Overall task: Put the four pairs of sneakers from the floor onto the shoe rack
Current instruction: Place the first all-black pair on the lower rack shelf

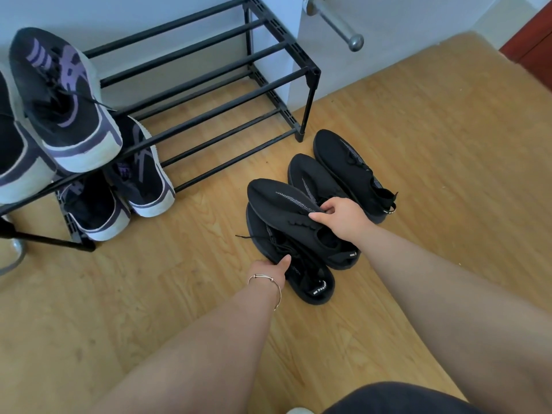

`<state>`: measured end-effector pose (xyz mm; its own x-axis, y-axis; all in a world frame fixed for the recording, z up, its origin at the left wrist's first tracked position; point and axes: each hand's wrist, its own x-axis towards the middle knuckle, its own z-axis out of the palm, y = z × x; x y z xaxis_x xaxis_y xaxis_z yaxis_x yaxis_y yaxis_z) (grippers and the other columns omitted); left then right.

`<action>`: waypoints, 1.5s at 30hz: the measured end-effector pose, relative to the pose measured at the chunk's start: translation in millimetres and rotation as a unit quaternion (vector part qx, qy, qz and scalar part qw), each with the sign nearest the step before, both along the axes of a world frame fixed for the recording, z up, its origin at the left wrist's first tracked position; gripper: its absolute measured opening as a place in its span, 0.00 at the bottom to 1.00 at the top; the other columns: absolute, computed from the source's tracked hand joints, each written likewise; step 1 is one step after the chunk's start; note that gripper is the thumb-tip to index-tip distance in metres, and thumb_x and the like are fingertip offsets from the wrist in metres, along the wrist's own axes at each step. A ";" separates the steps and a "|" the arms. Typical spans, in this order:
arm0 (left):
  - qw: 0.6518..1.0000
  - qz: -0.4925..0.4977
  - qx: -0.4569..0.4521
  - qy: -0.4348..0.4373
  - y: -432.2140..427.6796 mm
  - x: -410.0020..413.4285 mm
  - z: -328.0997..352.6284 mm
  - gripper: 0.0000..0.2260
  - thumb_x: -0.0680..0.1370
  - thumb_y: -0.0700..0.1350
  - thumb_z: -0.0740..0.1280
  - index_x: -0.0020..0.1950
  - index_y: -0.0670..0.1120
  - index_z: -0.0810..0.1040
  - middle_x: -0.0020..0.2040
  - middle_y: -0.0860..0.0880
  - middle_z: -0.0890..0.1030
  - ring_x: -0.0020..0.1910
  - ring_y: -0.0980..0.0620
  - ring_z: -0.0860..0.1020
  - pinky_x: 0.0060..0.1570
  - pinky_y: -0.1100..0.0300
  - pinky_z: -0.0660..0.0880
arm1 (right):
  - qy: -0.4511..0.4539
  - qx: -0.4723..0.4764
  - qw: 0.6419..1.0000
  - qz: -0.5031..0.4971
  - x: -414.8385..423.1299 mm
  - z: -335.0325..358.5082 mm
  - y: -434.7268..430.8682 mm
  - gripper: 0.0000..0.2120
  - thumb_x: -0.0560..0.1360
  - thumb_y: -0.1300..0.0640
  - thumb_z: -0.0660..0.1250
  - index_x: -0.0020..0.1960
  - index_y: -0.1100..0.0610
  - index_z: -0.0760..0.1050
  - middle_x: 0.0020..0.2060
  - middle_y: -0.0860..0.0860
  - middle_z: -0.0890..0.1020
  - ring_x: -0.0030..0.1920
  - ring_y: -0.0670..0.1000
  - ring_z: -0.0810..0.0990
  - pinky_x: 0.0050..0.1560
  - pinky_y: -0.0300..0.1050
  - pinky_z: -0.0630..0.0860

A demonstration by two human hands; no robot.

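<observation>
A black two-tier shoe rack (310, 73) stands against the wall. Purple-and-black sneakers sit at its left end: one pair on the top tier (64, 97), another on the lower tier (140, 171). Several black knit sneakers are on the wooden floor to the rack's right. My right hand (340, 218) grips one black sneaker (286, 204) by its tongue, tilted over the others. My left hand (273, 268) holds the side of another black sneaker (298, 264) beneath it. Two more black sneakers (349, 165) lie just behind, untouched.
A metal door stopper (337, 22) juts from the white wall beyond the rack. The right part of both rack tiers holds no shoes. A red-brown door edge (531, 46) is at the far right. A chrome base (13, 255) shows at the left edge.
</observation>
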<state>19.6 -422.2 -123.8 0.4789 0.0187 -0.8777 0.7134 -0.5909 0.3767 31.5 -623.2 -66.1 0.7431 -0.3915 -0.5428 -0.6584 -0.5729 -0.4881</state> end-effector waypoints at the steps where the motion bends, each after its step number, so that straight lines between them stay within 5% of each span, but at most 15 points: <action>1: 1.000 -0.003 -0.004 0.001 0.9 1.3 -0.2 0.24 0.81 0.57 0.71 0.34 0.42 0.73 0.45 0.42 0.83 0.45 0.41 0.78 0.51 0.55 0.73 | 0.000 0.008 1.000 -0.008 0.3 1.4 -0.5 0.21 0.76 0.43 0.71 0.59 0.57 0.80 0.49 0.52 0.83 0.51 0.53 0.80 0.50 0.46 0.75; 4: 1.000 0.003 -0.022 -0.004 5.7 5.0 2.2 0.21 0.81 0.59 0.70 0.45 0.41 0.77 0.48 0.42 0.83 0.46 0.41 0.78 0.53 0.54 0.75 | 0.002 0.022 0.999 -0.026 -0.3 4.5 -1.4 0.20 0.76 0.43 0.71 0.53 0.59 0.82 0.47 0.58 0.85 0.50 0.57 0.83 0.51 0.51 0.78; 7: 0.999 0.031 -0.033 -0.011 13.1 7.1 0.1 0.22 0.80 0.60 0.71 0.55 0.40 0.82 0.56 0.37 0.86 0.50 0.40 0.81 0.63 0.47 0.80 | -0.002 0.046 0.998 -0.053 -3.9 5.6 1.0 0.15 0.76 0.43 0.71 0.50 0.56 0.79 0.47 0.54 0.84 0.51 0.55 0.82 0.53 0.49 0.77; 11: 0.998 0.040 -0.041 -0.019 23.1 12.2 2.2 0.21 0.79 0.60 0.72 0.57 0.42 0.80 0.63 0.37 0.85 0.64 0.35 0.84 0.69 0.42 0.80 | -0.023 0.069 0.995 -0.072 -4.1 9.5 8.3 0.14 0.76 0.44 0.71 0.51 0.54 0.80 0.49 0.52 0.84 0.51 0.53 0.81 0.56 0.51 0.79; 16: 0.996 0.055 -0.060 -0.026 43.3 33.2 23.6 0.27 0.78 0.60 0.73 0.66 0.40 0.81 0.63 0.37 0.86 0.66 0.36 0.83 0.71 0.42 0.79 | -0.036 0.082 0.993 -0.081 2.6 31.7 16.7 0.17 0.77 0.46 0.70 0.55 0.60 0.80 0.50 0.55 0.82 0.53 0.55 0.81 0.53 0.49 0.77; 18: 0.996 0.053 -0.065 -0.041 49.7 44.5 48.7 0.23 0.79 0.58 0.73 0.62 0.41 0.81 0.54 0.41 0.86 0.63 0.37 0.85 0.70 0.43 0.80 | -0.021 0.072 0.995 -0.067 10.6 48.5 20.3 0.18 0.78 0.45 0.70 0.53 0.61 0.80 0.46 0.58 0.82 0.49 0.56 0.81 0.51 0.50 0.78; 20: 0.994 0.055 -0.076 -0.048 54.7 56.5 67.6 0.19 0.80 0.57 0.73 0.61 0.42 0.80 0.46 0.45 0.84 0.58 0.39 0.85 0.70 0.44 0.80 | 0.008 0.049 0.998 -0.041 20.8 70.3 25.5 0.19 0.78 0.44 0.69 0.42 0.60 0.75 0.33 0.57 0.72 0.34 0.54 0.73 0.38 0.46 0.72; 23: 0.991 0.066 -0.107 -0.042 60.8 74.7 87.1 0.17 0.81 0.55 0.73 0.60 0.43 0.80 0.48 0.44 0.84 0.52 0.42 0.83 0.70 0.44 0.80 | 0.040 0.011 0.999 -0.027 35.3 103.4 34.7 0.22 0.78 0.42 0.68 0.37 0.59 0.69 0.28 0.53 0.62 0.29 0.53 0.63 0.33 0.45 0.64; 27: 0.987 0.086 -0.133 -0.020 69.9 89.8 114.1 0.14 0.83 0.52 0.71 0.42 0.48 0.74 0.56 0.42 0.82 0.57 0.42 0.83 0.68 0.44 0.82 | 0.071 -0.013 0.997 -0.025 47.4 138.7 45.0 0.30 0.77 0.40 0.68 0.57 0.69 0.79 0.36 0.62 0.77 0.39 0.60 0.78 0.43 0.49 0.76; 31: 0.991 0.061 -0.116 -0.011 88.9 97.2 138.2 0.11 0.84 0.53 0.70 0.48 0.47 0.75 0.58 0.43 0.81 0.56 0.43 0.81 0.63 0.47 0.84 | 0.108 -0.041 0.993 -0.037 45.8 170.8 44.8 0.30 0.77 0.40 0.68 0.59 0.69 0.80 0.38 0.57 0.75 0.39 0.56 0.74 0.40 0.48 0.72; 35: 0.990 0.058 -0.129 -0.007 96.3 109.5 138.5 0.13 0.85 0.50 0.68 0.42 0.48 0.74 0.52 0.43 0.83 0.53 0.43 0.82 0.53 0.49 0.86 | 0.130 -0.052 0.989 -0.043 51.5 173.6 38.3 0.30 0.76 0.39 0.69 0.60 0.66 0.81 0.47 0.61 0.86 0.47 0.61 0.84 0.50 0.53 0.81; 38: 0.991 0.068 -0.117 -0.019 93.0 127.6 122.7 0.12 0.85 0.49 0.68 0.43 0.47 0.75 0.54 0.42 0.83 0.57 0.39 0.84 0.60 0.46 0.85 | 0.109 -0.049 0.992 -0.047 59.3 150.0 25.0 0.30 0.76 0.40 0.69 0.60 0.68 0.80 0.55 0.64 0.84 0.52 0.62 0.84 0.57 0.57 0.80; 42: 0.990 0.098 -0.094 -0.044 86.9 150.7 95.7 0.12 0.85 0.51 0.68 0.45 0.46 0.77 0.58 0.40 0.82 0.52 0.40 0.83 0.55 0.48 0.86 | 0.076 -0.023 0.995 -0.061 75.8 113.7 14.3 0.24 0.77 0.42 0.68 0.40 0.64 0.79 0.33 0.58 0.74 0.37 0.58 0.75 0.42 0.50 0.72; 45: 0.989 0.107 -0.085 -0.058 80.7 164.9 77.6 0.11 0.85 0.51 0.68 0.48 0.44 0.79 0.56 0.42 0.82 0.52 0.42 0.82 0.45 0.54 0.84 | 0.063 -0.001 0.995 -0.078 91.4 85.2 9.0 0.25 0.77 0.43 0.69 0.31 0.57 0.65 0.26 0.52 0.63 0.28 0.54 0.66 0.35 0.47 0.65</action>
<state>184.5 -341.5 -46.2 0.5779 -0.0129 -0.8160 0.7612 -0.3519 0.5447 122.9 -614.2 19.0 0.5992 -0.4981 -0.6268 -0.7955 -0.4589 -0.3958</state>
